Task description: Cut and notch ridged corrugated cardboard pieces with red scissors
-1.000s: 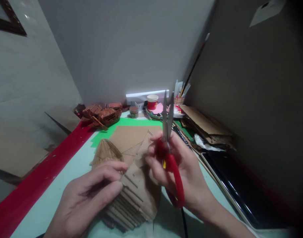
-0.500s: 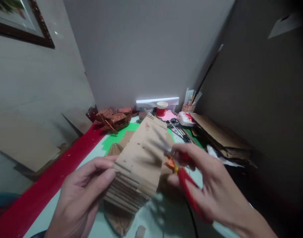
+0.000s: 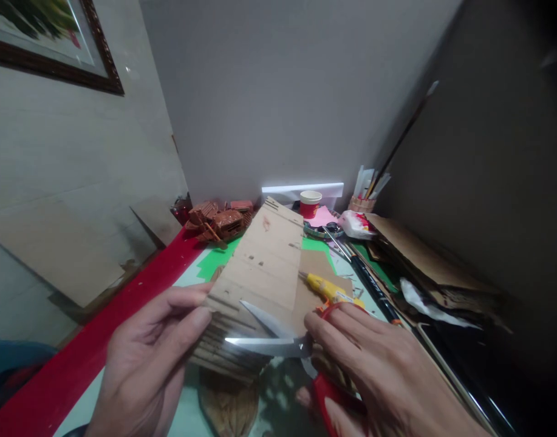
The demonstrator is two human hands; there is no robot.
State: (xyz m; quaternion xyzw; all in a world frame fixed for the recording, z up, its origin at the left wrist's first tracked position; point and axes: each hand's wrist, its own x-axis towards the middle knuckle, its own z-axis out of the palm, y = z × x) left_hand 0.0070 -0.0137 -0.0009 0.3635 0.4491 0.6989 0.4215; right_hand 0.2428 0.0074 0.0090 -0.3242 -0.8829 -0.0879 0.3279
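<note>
A long piece of cardboard [image 3: 273, 261] is pinched at its left edge between the thumb and fingers of my left hand [image 3: 155, 352]. Dark parallel ridges cross its near end. My right hand [image 3: 369, 364] grips red-handled scissors [image 3: 278, 347], their blades apart and lying over the near part of the cardboard. Below the cardboard, partly hidden by it, is a brown pointed shape [image 3: 230, 400] on the pale tabletop. A yellow glue gun [image 3: 330, 286] lies just beyond my right hand.
Brown model boats [image 3: 223, 220] stand at the back left. A red paper cup [image 3: 310, 206], a cup of brushes and sticks [image 3: 362, 200] and a white packet [image 3: 355, 223] line the back. Stacked cardboard [image 3: 424, 255] lies right. A red strip [image 3: 123, 303] runs along the left edge.
The scissors have moved toward me and turned so the blades point left over the ridged end of the cardboard. My left hand keeps its hold. The camera view has shifted slightly left.
</note>
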